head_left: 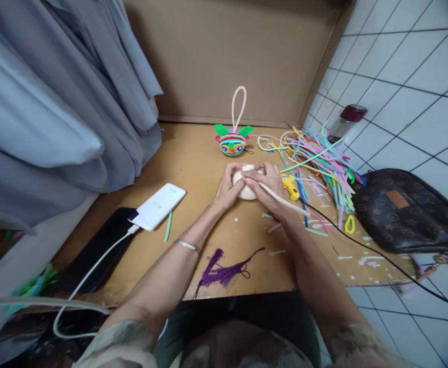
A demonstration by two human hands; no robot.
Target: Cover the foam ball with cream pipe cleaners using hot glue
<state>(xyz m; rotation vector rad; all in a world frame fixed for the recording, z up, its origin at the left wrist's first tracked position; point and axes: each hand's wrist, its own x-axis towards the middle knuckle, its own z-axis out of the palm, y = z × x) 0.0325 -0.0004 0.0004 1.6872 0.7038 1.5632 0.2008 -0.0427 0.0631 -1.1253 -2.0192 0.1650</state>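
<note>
Both of my hands are wrapped around a round, cream-coloured piece (248, 192) that looks coiled from fuzzy stem; its exact kind is partly hidden. My left hand (229, 185) grips its left side. On the right side, my right hand (268, 186) closes over it, thumb laid on top. A cream pipe cleaner (285, 201) trails from the piece, passing over my right wrist. Just beyond my hands stands a colourful animal-head ornament (232, 145) with green ears and a cream loop. A yellow glue gun (291, 187) lies right of my right hand.
Many coloured pipe cleaners (323, 163) are heaped at the right, near a red-lidded bottle (346, 122) and a brown patterned bag (416, 212). Purple tassels (224, 273) lie at the front edge. A white power bank (158, 206) with a cable lies left, beside a grey curtain (63, 92).
</note>
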